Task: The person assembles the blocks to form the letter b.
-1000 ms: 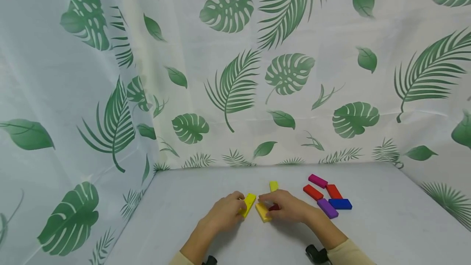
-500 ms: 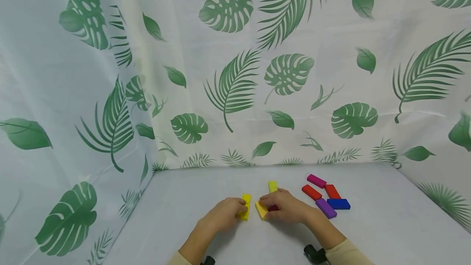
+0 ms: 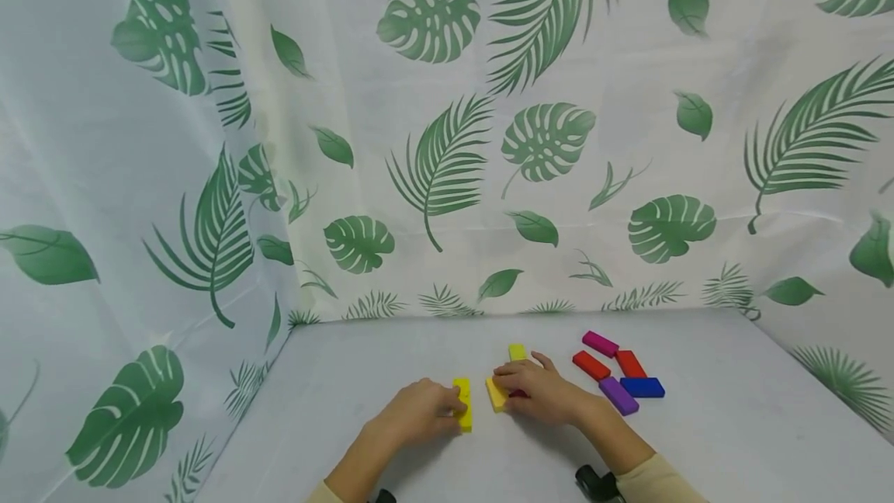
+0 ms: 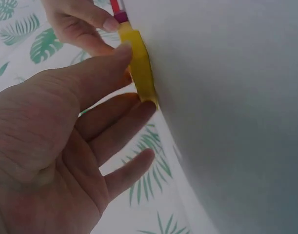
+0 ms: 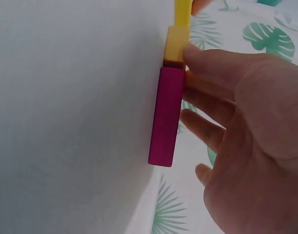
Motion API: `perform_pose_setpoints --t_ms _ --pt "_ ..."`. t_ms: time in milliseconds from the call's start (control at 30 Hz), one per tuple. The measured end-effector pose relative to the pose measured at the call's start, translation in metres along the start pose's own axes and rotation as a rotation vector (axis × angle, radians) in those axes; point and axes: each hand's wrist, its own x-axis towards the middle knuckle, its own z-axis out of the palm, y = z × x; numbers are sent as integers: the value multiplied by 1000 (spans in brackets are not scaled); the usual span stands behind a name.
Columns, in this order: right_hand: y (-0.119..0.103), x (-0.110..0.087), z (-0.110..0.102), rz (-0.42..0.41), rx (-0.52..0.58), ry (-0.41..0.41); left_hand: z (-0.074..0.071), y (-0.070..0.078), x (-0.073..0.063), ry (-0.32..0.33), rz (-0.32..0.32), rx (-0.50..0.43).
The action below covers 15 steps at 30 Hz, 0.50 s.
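My left hand (image 3: 421, 412) pinches a bright yellow block (image 3: 464, 414) between thumb and fingers, and the block's long side runs toward me. Across a small gap, my right hand (image 3: 548, 396) holds a paler, orange-yellow block (image 3: 495, 396) on the table; its thumb presses the near face in the right wrist view. Beside that block, partly under the right hand, lies a magenta block (image 5: 167, 117). Just beyond the right fingers is another yellow block (image 3: 517, 352), partly covered by the hand. Some fingertips of both hands are hidden behind the blocks.
To the right lies a loose group of blocks: a magenta one (image 3: 601, 343), two red ones (image 3: 591, 365), a purple one (image 3: 618, 395) and a blue one (image 3: 642, 387). White cloth with green leaves (image 3: 447, 270) hangs behind the white table (image 3: 740, 425).
The left hand has turned the yellow block from a slant to nearly straight and drawn it slightly toward me. The right hand has stayed nearly in place, one finger now raised.
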Motion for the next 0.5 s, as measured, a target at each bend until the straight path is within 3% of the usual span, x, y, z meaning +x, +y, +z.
perform_pose_setpoints --t_ms 233,400,500 --pt "3 2 5 18 -25 78 -3 -2 -4 -29 37 26" --pt "1 3 5 20 -23 115 -6 1 -7 -57 3 -82" --pt "0 3 5 27 -15 109 -7 3 -9 -70 24 -118"
